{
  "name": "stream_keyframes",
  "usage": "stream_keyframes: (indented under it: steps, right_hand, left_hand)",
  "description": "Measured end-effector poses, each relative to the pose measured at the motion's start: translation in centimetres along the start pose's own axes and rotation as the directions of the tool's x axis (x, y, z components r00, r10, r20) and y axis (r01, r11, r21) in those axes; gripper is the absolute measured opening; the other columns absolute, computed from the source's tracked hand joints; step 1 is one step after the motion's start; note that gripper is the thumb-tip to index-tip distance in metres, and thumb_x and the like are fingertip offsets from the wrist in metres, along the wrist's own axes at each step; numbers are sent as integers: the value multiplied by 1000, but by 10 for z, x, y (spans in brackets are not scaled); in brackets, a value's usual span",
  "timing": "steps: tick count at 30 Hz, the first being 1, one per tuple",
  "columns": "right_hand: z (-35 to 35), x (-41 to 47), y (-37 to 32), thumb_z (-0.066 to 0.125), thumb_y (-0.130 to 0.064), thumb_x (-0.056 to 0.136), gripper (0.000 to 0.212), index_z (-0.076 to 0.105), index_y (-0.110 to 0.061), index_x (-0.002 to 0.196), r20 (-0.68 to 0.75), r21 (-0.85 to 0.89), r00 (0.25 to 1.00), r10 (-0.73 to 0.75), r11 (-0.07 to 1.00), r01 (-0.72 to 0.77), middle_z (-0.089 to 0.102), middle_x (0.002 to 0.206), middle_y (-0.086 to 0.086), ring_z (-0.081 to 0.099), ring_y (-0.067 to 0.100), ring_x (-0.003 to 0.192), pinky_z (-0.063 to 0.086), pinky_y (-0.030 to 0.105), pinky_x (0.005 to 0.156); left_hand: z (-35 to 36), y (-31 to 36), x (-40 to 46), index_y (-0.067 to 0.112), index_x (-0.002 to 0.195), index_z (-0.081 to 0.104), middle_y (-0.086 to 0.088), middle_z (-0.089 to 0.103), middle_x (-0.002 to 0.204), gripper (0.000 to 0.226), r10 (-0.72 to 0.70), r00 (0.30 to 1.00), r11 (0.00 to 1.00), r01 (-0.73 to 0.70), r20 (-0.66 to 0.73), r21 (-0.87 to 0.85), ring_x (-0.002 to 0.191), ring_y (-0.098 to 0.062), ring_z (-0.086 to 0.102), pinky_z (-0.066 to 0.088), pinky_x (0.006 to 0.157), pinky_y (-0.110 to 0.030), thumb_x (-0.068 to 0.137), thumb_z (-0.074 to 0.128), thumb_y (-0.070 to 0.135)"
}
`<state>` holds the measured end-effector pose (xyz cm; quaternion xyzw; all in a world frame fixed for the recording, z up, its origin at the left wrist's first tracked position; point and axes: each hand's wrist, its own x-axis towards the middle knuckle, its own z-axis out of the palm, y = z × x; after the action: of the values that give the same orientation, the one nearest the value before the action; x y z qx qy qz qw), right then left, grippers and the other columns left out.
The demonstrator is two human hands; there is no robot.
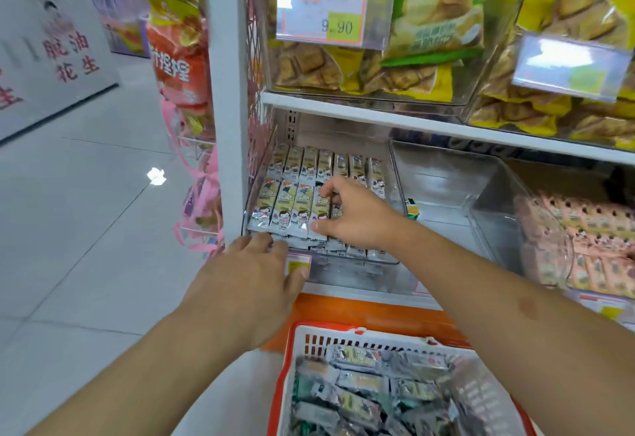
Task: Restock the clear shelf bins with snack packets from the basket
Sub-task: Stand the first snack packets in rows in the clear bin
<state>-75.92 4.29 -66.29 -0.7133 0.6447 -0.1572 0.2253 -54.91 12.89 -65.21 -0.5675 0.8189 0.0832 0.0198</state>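
Observation:
A clear shelf bin [343, 272] on the lower shelf holds neat rows of silver snack packets [285, 208] with cartoon faces. My right hand [354, 215] reaches into the bin and pinches one packet in the front row between thumb and fingers. My left hand [254, 281] rests on the bin's front left corner, fingers over its rim and thumb by the price label. Below, a white and orange basket [309, 343] holds several loose packets [364, 384] of the same kind.
An empty clear bin [446, 174] stands to the right, then a bin of pink packets [584, 229]. The upper shelf [378, 116] carries bins of yellow biscuit packs with price tags. A white shelf post [226, 92] and hanging snack bags stand left; tiled floor beyond.

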Motion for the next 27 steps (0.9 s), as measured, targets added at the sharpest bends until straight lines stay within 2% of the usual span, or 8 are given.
stream_keyframes:
  steps: [5,9,12,15,18,20,23,27]
  right_hand:
    - [3,-6,1,78,-45,91,53,50,-27,134,-26,-3,999,-24,1000,24,47,137,-8,51,13,122,42,29,93]
    - [1,-26,1,76,-43,93,59,50,-27,144,-58,26,997,-43,999,45,43,149,-11,47,9,132,39,26,108]
    - [1,-57,3,75,-38,94,43,56,-29,132,-172,39,979,-108,992,117,49,137,-12,52,4,123,43,24,106]
    - [9,-103,9,71,-24,94,20,62,-27,111,-256,68,949,-183,976,206,57,113,-11,57,5,104,44,15,86]
    - [37,-146,32,67,-17,96,10,62,-24,103,-81,122,990,-113,985,122,62,100,-10,58,7,91,42,15,74]
    - [68,-168,61,65,-19,98,11,61,-23,108,83,55,997,-3,998,-2,62,103,-9,58,6,91,48,23,77]
    - [118,-187,111,63,-21,99,19,57,-20,117,272,-86,948,164,986,-146,59,111,-2,58,17,100,52,36,90]
    - [171,-199,152,56,-27,104,19,55,-14,118,394,-220,886,245,961,-168,58,107,5,60,23,91,55,42,83]
  left_hand:
    - [4,-3,0,26,157,32,3,35,160,64,20,1000,1000,-20,-12,-6,148,-21,31,41,115,-41,104,24,62]
    - [6,-1,0,26,154,37,1,40,157,61,23,999,999,-24,-39,-41,145,-23,36,41,115,-42,104,28,61]
    - [7,6,-6,26,142,50,2,52,138,53,60,991,995,-69,-116,-76,131,-21,48,49,105,-42,103,34,57]
    - [12,18,-16,22,131,58,0,56,126,45,113,986,990,-123,-126,-74,121,-22,52,51,97,-40,103,39,51]
    - [36,30,-23,21,128,55,-3,57,123,44,111,993,992,-109,31,-55,114,-27,59,53,86,-42,104,37,53]
    - [61,38,-26,16,134,50,-8,55,127,49,87,974,996,-91,210,9,117,-32,60,53,90,-45,106,33,53]
    - [118,42,-32,3,151,33,-19,48,146,63,-15,909,998,-12,416,62,127,-37,56,51,97,-49,109,28,49]
    - [186,45,-46,-8,159,1,-33,19,163,76,-140,848,990,133,511,51,136,-46,48,52,102,-53,110,30,42]
